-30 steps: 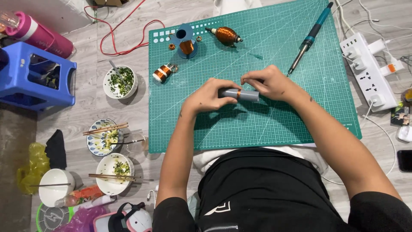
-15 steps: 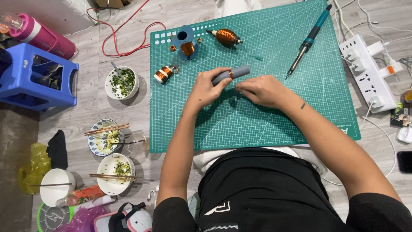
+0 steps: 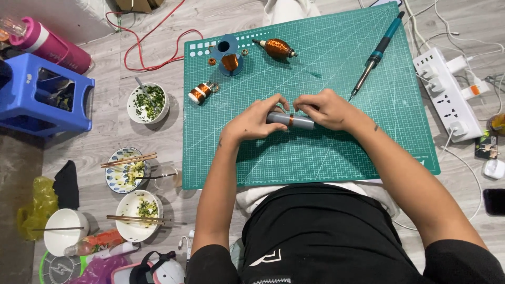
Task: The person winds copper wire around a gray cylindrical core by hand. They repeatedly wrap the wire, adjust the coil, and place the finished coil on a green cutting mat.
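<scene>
Two bare hands are closed on one short grey cylindrical tube (image 3: 291,121) with a narrow band of copper wire around its middle. The tube is held lying flat, just above the green cutting mat (image 3: 336,152). The left hand (image 3: 251,122) is clamped on its left end, and the right hand (image 3: 323,109) pinches the other end from above. The tube is judged light and stiff, somewhat smooth; the thin wire looks fragile, so the bare ends beside the band are better to be gripped. Beyond the right hand, a teal-handled soldering iron (image 3: 377,55) is lying apart.
</scene>
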